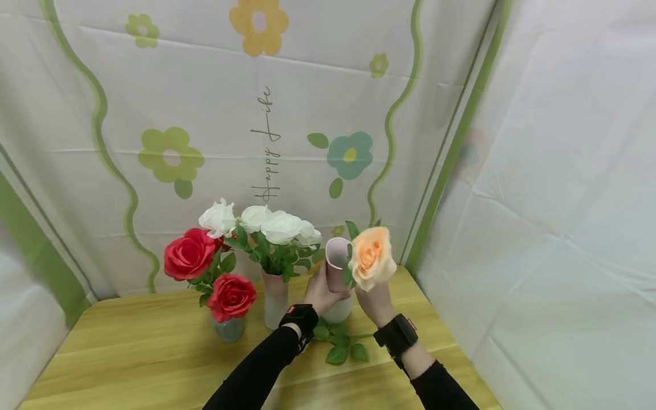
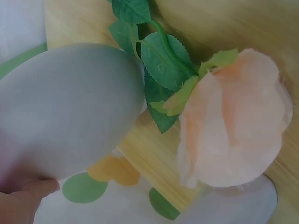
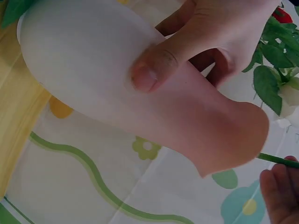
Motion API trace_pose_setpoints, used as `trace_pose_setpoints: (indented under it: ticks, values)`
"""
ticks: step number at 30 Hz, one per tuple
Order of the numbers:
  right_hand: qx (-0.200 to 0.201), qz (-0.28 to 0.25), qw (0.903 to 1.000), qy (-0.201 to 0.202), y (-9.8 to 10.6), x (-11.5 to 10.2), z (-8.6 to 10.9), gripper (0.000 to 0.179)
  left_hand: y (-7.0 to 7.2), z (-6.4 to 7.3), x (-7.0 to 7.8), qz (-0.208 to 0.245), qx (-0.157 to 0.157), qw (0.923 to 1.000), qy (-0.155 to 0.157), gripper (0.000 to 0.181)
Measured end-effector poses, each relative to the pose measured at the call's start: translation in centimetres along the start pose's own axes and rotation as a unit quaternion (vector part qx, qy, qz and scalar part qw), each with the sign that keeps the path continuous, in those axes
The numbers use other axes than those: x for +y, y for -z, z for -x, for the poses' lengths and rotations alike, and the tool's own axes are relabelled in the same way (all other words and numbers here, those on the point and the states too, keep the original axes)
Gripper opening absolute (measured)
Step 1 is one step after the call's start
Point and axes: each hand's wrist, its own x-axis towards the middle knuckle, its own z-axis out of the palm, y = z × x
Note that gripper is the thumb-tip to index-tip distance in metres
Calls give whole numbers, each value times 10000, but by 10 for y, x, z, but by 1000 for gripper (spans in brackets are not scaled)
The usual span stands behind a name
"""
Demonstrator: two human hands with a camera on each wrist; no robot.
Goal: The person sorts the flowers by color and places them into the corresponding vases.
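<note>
My left hand (image 1: pixel 320 290) grips a pink-and-white vase (image 1: pixel 339 310) around its upper body, thumb across the front in the right wrist view. The vase's round mouth faces up toward the head camera. Beside it, my right hand (image 1: pixel 376 302) pinches the green stem (image 3: pixel 275 159) of a peach rose (image 1: pixel 372 259). That stem meets the vase's rim; how far it reaches inside is hidden. Another peach rose (image 2: pixel 233 121) lies on the table in the left wrist view, its green leaves (image 1: pixel 340 344) below the vase in the head view.
Left of the gripped vase stands another pink-and-white vase (image 1: pixel 275 304) with several white roses (image 1: pixel 281 228). Further left, a grey-blue vase (image 1: pixel 229 329) holds red roses (image 1: pixel 189 254). A printed curtain (image 1: pixel 215 102) hangs behind the wooden table (image 1: pixel 143 353).
</note>
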Motion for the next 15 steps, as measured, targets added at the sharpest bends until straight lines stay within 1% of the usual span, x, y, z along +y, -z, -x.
trace_pose_setpoints:
  ticks: [1, 2, 3, 4, 6, 8, 13, 15]
  values:
    - [210, -960, 9945, -367, -6, 1, 0, 12, 0, 0, 0, 4, -12, 10000, 3, 108]
    - [86, -1029, 9940, -365, -10, 2, -1, 15, 1, -1, 0, -9, -19, 10000, -6, 108]
    - [185, -1637, 9834, -753, -15, 4, -2, 15, 1, -1, -1, -8, -36, 10000, 7, 108]
    - [221, -2017, 9736, -1045, -19, 5, -5, 17, 1, -1, -1, -5, -61, 10000, 34, 108]
    - [144, -2268, 9649, -1319, -24, 7, -8, 14, 1, -1, -1, -8, -104, 9999, 83, 108]
    - [11, -2374, 9602, -1472, -28, 9, -12, 17, 1, -1, -1, -66, -128, 9998, 121, 108]
    - [-421, -2321, 9551, -1791, -35, 12, -16, 24, 1, 0, 1, -229, -120, 9995, 160, 108]
    - [-627, -2318, 9505, -1972, -37, 12, -16, 27, 1, 0, 2, -178, -130, 9996, 199, 107]
